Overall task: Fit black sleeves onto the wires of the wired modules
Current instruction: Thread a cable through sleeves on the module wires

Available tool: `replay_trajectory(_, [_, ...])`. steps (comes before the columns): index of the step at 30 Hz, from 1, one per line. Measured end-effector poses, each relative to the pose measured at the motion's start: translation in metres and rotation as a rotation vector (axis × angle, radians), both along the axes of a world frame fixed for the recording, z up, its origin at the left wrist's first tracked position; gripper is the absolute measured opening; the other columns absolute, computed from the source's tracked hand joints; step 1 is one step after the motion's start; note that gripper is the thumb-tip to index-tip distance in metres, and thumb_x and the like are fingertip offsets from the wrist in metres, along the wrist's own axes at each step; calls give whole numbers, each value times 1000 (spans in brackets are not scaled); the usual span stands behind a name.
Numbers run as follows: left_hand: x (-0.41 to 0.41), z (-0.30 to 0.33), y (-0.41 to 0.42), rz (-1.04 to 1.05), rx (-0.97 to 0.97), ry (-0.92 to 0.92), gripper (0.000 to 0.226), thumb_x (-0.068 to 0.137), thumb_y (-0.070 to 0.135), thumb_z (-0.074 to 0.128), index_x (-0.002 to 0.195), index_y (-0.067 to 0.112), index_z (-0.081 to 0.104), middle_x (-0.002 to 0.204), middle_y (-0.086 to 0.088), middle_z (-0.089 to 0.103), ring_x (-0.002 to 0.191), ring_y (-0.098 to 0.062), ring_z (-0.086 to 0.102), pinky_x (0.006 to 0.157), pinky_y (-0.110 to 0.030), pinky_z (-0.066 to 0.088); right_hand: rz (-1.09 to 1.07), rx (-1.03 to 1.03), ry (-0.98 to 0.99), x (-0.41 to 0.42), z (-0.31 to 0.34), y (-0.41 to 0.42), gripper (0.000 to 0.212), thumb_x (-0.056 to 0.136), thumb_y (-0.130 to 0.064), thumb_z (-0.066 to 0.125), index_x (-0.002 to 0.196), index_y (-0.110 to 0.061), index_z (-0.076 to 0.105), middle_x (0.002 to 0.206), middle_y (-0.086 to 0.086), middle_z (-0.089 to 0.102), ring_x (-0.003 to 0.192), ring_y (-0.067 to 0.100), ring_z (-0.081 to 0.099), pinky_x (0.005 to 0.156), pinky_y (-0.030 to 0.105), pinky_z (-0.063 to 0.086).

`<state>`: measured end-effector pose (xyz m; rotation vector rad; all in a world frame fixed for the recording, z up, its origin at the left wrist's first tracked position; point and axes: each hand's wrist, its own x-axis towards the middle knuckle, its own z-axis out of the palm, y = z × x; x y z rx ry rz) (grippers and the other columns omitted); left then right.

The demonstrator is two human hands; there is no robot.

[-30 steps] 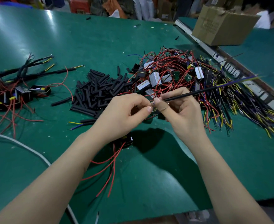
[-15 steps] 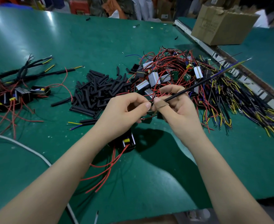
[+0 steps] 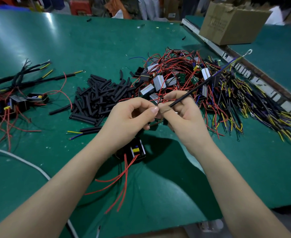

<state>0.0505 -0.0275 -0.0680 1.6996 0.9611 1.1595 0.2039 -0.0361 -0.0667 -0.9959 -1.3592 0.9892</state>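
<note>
My left hand (image 3: 129,117) and my right hand (image 3: 184,115) meet above the green table, fingertips almost touching. My right hand pinches a black sleeve (image 3: 192,91) that runs up and right along a wire; the wire's blue-yellow end with a ring terminal (image 3: 247,52) sticks out beyond it. My left hand pinches the wire at the sleeve's near end. A black module (image 3: 136,149) with a yellow part hangs under my left wrist, trailing red wires (image 3: 122,184). A heap of loose black sleeves (image 3: 100,97) lies left of my hands.
A tangle of grey modules with red wires (image 3: 172,73) lies behind my hands, and yellow-blue ring-ended wires (image 3: 254,107) spread to the right. Sleeved modules (image 3: 15,100) sit at the far left. A cardboard box (image 3: 232,21) stands back right. A white cable (image 3: 24,162) crosses near left.
The sleeved wire has tilted from nearly level to pointing steeply up-right. The module under my left wrist has swung further into view. Both hands stay close together.
</note>
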Motion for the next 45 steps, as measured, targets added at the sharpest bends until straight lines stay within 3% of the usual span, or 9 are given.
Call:
replay_trajectory(6, [-1,-5,1,80,51,85,11,86,28,61,85,19,66,73,4,68,58,-11,62,67,-44,56,18,35,-50,0,-4,2,24,92,-1,56,97,-22,46,80,3,61,69,5,63,72,20,50])
replay_trajectory(13, [-5,-1,1,48,313,286,25,89,21,55,109,36,56,79,15,62,57,-5,61,66,-15,47,71,38,-14,0,-1,-1,24,94,3,51,100,-18,42,75,7,58,53,-5,55,54,7,42])
replay_trajectory(19, [-6,-2,3,103,288,249,12,88,22,59,95,20,69,76,13,66,62,1,59,66,-23,48,96,45,4,0,-1,-1,23,94,0,53,100,-20,42,77,4,61,58,-4,57,55,8,42])
replay_trajectory(22, [-4,-1,1,186,387,317,13,88,22,58,88,18,70,72,24,56,67,7,53,68,-15,41,53,115,-45,0,-3,-1,23,88,-11,57,99,-25,44,76,-6,66,70,5,64,69,19,50])
replay_trajectory(25, [-2,-1,-2,203,396,326,16,89,23,56,87,15,69,71,22,55,65,5,52,67,-17,41,-6,256,-158,-1,-5,-3,27,89,-13,59,99,-33,43,80,-12,65,74,10,64,69,28,52])
replay_trajectory(29, [-1,1,-3,153,285,244,16,90,23,54,86,14,68,69,14,59,60,4,54,63,-20,45,-45,316,-168,-2,-4,-4,30,90,-15,60,99,-38,43,82,-16,64,70,5,61,65,20,47])
replay_trajectory(36, [-3,2,-3,43,130,185,11,94,22,57,101,25,65,75,4,66,62,-15,63,63,-28,52,-46,220,-97,1,0,-3,24,88,-14,58,101,-27,43,72,-8,65,70,9,66,68,24,52])
replay_trajectory(40, [-3,4,-3,102,149,205,18,87,34,57,101,26,65,73,2,65,69,-21,60,68,-38,50,-70,219,-96,0,1,-4,25,88,-13,58,102,-26,43,74,-6,63,69,7,65,68,21,50])
replay_trajectory(45, [-2,7,-6,118,226,273,15,89,27,57,95,23,70,76,5,68,72,-15,61,71,-35,47,-92,198,-79,0,2,-5,28,86,-11,58,103,-28,43,73,-7,65,67,11,65,67,25,53])
